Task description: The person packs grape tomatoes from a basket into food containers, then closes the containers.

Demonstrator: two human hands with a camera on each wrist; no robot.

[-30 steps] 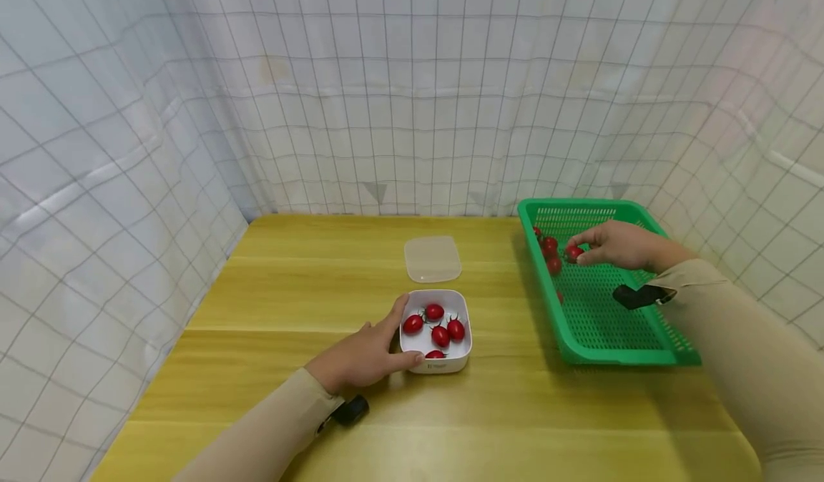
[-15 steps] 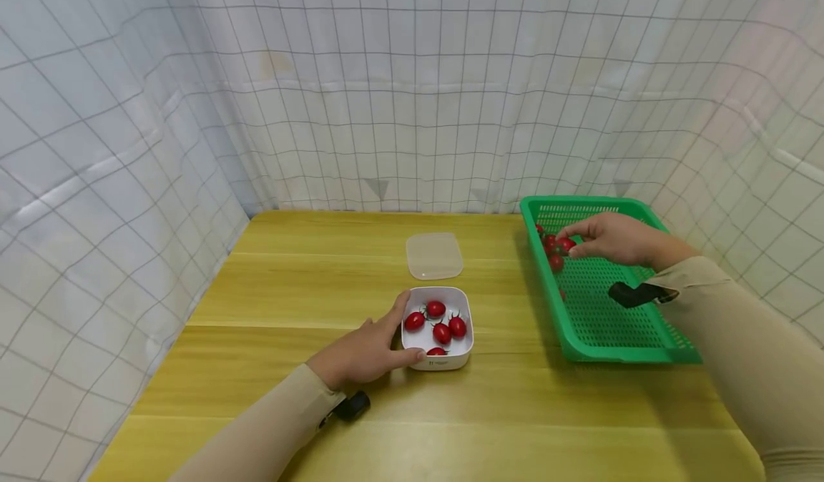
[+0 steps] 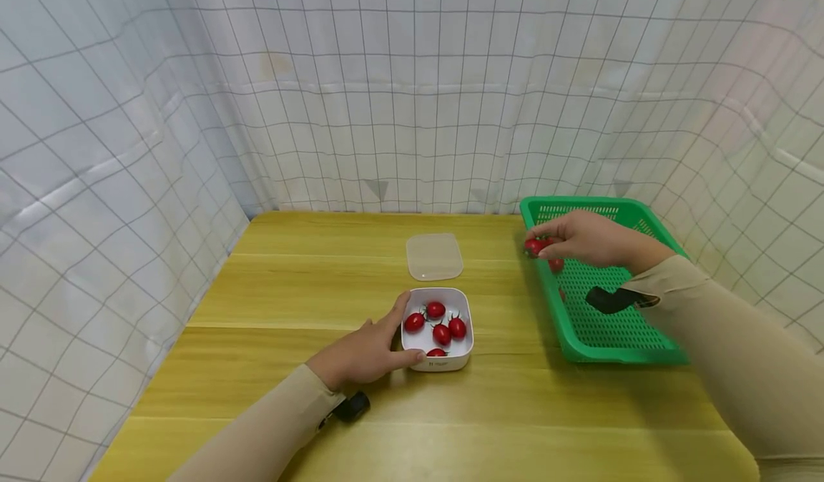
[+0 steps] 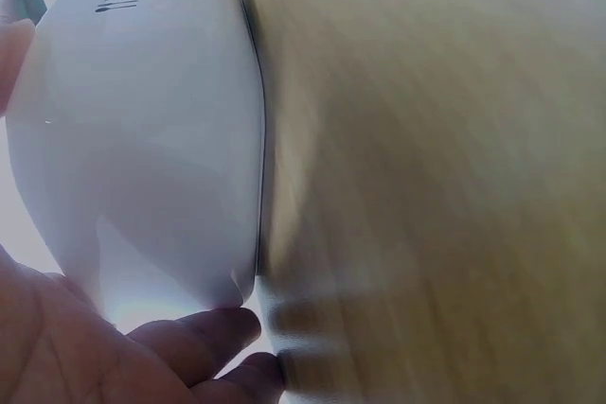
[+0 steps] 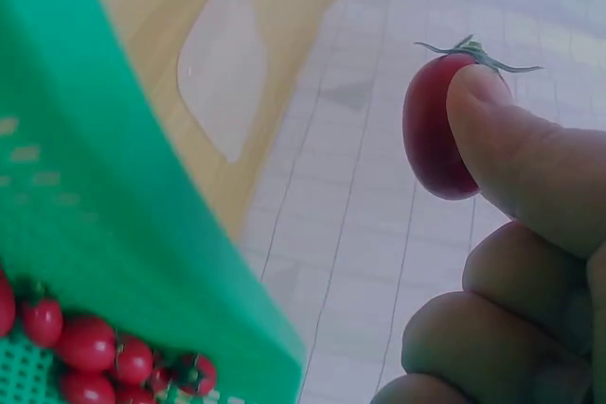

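Between thumb and fingers, my right hand (image 3: 591, 239) pinches a red cherry tomato (image 5: 437, 130) with a green stem on top. It holds the tomato above the left rim of the green basket (image 3: 566, 325). Several more cherry tomatoes (image 5: 87, 343) lie in the basket below, partly covered by the hand in the head view. My left hand (image 3: 363, 350) grips the left side of a square white container (image 3: 458, 360), thumb at the front wall and index finger along the back left corner. Several cherry tomatoes (image 3: 441, 335) with green stems sit inside it.
A translucent square lid (image 3: 434, 257) lies flat on the wooden table (image 3: 302, 282) just behind the white container. White grid-patterned curtains (image 3: 412, 96) stand behind the table and at both sides. The basket occupies the table's right side.
My right hand has moved left with the cherry tomato, from over the basket's inside to above its left rim. My left hand and the white container stay in place.
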